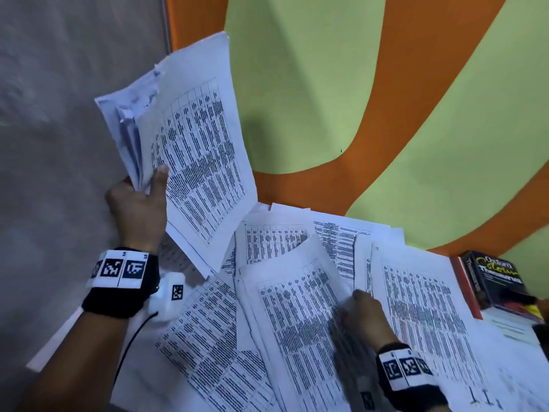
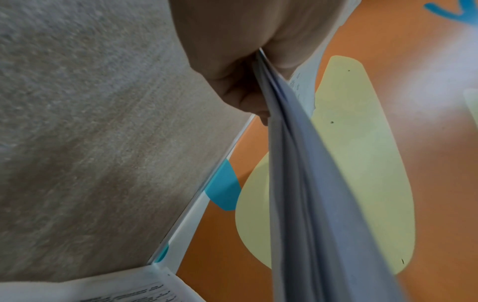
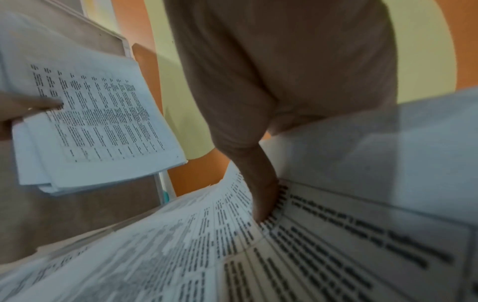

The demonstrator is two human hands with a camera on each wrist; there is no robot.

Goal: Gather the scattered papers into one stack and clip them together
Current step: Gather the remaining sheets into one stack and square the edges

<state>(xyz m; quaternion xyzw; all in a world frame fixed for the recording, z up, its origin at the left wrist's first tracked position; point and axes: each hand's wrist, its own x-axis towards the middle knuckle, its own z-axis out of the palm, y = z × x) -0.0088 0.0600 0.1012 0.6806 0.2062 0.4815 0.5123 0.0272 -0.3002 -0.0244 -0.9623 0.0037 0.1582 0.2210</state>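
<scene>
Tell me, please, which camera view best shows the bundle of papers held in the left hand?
The head view: the whole bundle of papers shows, fanned and raised in the left hand. The left wrist view gives only its edges at the grip; the right wrist view shows its printed face but cuts off one side.

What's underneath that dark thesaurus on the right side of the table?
The thesaurus lies on a red-edged book, which sits on loose papers. What those papers cover cannot be seen.

A sheaf of printed sheets (image 1: pixel 190 150) stands raised in the upper left of the head view, edges uneven. More table-printed papers (image 1: pixel 297 307) lie overlapping and askew across the lower right.
</scene>
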